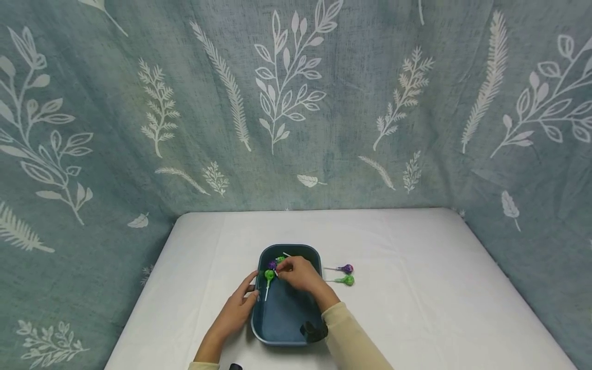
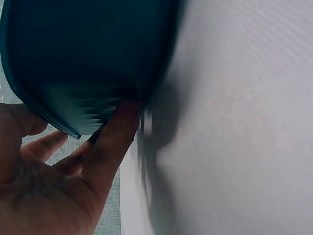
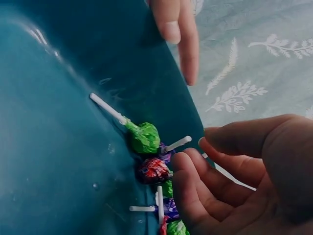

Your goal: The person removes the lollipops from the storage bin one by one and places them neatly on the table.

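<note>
Several lollipops [image 3: 145, 139] lay bunched in one blue tray [image 1: 283, 322], two more lollipops [image 1: 348, 280] beside it on the bench [image 1: 416, 308]; left hand [image 1: 237, 309] gripped the tray, seemingly for steadiness; right hand [image 1: 300, 274] hovered within, its hold indiscernible.

One tray [image 1: 287, 321], two hands [image 1: 300, 273], two lollipops [image 1: 348, 269] outside, at least five inside.

So the whole backdrop is this wrinkly blue-green fabric [image 1: 351, 77] printed with white leafy sprigs and feathery fronds, running along the back and down both sides. Kinda cozy tbh. In front there's a table [image 1: 439, 288] with a plain white top, lightly creased, far corners rounded off. Lighting's soft and pretty even, with some grey shadow showing up close.
</note>
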